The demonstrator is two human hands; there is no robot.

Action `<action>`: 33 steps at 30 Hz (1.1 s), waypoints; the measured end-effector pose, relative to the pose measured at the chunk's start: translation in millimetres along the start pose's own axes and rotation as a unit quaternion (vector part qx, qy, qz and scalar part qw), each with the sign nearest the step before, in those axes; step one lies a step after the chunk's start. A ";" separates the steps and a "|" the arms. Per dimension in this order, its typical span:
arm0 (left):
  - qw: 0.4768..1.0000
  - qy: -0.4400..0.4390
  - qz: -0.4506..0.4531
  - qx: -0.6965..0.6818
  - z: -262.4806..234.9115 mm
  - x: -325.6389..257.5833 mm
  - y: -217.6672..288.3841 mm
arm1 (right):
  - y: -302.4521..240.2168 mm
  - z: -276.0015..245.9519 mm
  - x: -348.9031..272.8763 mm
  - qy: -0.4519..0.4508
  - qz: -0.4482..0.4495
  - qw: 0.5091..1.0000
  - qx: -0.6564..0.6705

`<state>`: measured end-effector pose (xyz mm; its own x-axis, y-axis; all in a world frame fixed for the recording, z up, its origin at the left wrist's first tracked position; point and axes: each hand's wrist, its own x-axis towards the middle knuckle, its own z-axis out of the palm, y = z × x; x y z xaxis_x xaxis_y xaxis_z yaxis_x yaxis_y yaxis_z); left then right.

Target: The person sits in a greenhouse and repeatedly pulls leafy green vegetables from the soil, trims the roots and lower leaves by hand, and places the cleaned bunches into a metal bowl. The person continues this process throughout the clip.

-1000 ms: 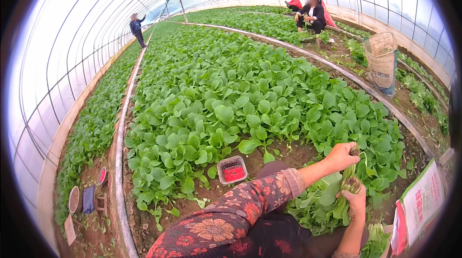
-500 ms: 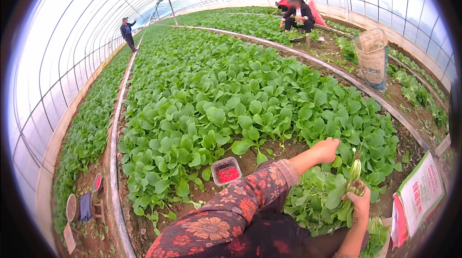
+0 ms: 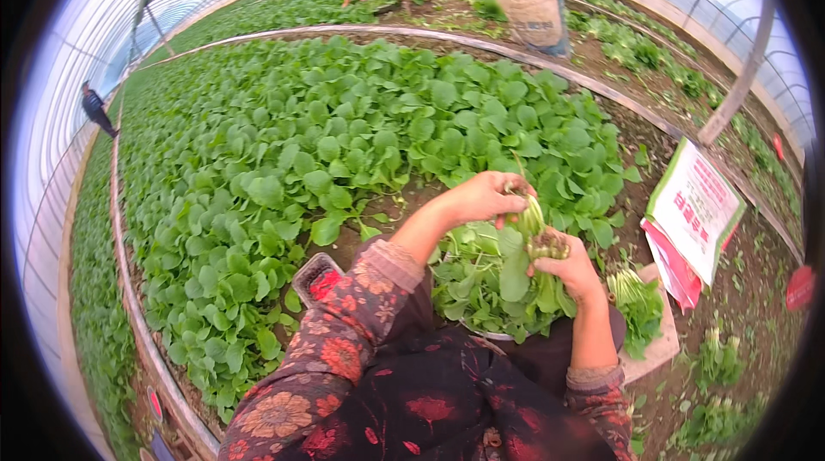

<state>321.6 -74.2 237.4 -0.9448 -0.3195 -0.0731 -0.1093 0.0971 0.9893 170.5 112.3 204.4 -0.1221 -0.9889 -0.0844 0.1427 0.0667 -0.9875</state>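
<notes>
Greens bunch (image 3: pixel 532 222) gripped by right hand (image 3: pixel 571 268), top pinched by left hand (image 3: pixel 488 199); tub (image 3: pixel 301 278) partly blocked by left sleeve (image 3: pixel 344 332); white bag (image 3: pixel 700 207) seen rightward.

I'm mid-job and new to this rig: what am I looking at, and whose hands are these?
There is no machine here: these are a person's own bare hands. The view comes from a wide fisheye camera on their head, looking down, so straight edges bend and picture left is the person's left. The right hand grips a bunch of greens; the left hand is at its stem ends, though how firmly is hard to tell. Below lies a heap of loose greens. Leafy plants grow ahead. Leftward sits a tub with something red inside; rightward, another bundle lies on a flat board.
</notes>
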 end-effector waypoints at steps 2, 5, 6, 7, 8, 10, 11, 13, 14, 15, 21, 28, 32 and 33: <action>0.997 0.053 -0.015 -0.057 8.0 -3.3 21.1 | -0.2 -7.8 -0.5 -0.013 -0.005 0.999 0.047; 0.988 0.081 0.006 -0.130 9.6 3.9 13.8 | -1.6 -9.8 -3.3 -0.004 0.001 0.998 0.069; 0.985 0.101 0.012 -0.136 10.7 7.7 11.0 | -1.0 -13.8 -5.5 -0.004 0.000 0.997 0.071; 0.982 0.129 0.013 -0.138 10.4 7.4 10.1 | 1.2 -14.9 -5.9 -0.012 -0.002 0.997 0.078; 0.967 0.177 0.030 -0.180 9.5 9.2 9.4 | 2.5 -15.6 -6.6 -0.020 -0.004 0.996 0.084; 0.952 0.249 0.049 -0.174 -1.5 11.7 3.0 | 2.8 -13.9 -8.1 -0.015 -0.007 0.996 0.085; 0.944 0.284 0.051 -0.158 -6.7 11.2 -0.3 | 3.2 -13.4 -8.8 -0.013 -0.009 0.996 0.085; 0.954 0.251 0.098 0.128 -18.5 4.3 -22.7 | 4.7 -12.6 -8.3 -0.020 -0.011 0.996 0.089; 0.892 0.222 0.189 0.345 -28.3 0.6 -55.0 | 2.3 -6.3 -7.2 -0.026 -0.013 0.995 0.093; 0.916 0.192 0.141 0.322 -21.7 3.4 -55.4 | 1.3 -8.4 -9.1 -0.018 -0.014 0.995 0.095; 0.987 0.129 -0.089 -0.041 7.0 -2.0 -22.6 | 2.1 -13.7 -6.4 -0.033 -0.019 0.992 0.123; 0.965 0.063 0.041 -0.251 43.3 -5.7 -20.0 | 11.8 -14.6 2.9 -0.106 -0.055 0.978 0.170; 0.972 0.094 0.059 -0.206 35.0 -3.4 -10.1 | 6.2 -13.4 -0.3 -0.092 -0.055 0.972 0.208; 0.981 0.118 0.039 -0.150 28.6 -5.2 -2.1 | 4.5 -12.5 -0.5 -0.084 -0.057 0.969 0.225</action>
<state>317.9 -45.7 232.1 -0.8451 -0.5346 -0.0001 0.0894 -0.1416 0.9859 158.9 114.7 198.3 -0.0053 -0.9966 0.0824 0.5555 -0.0714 -0.8284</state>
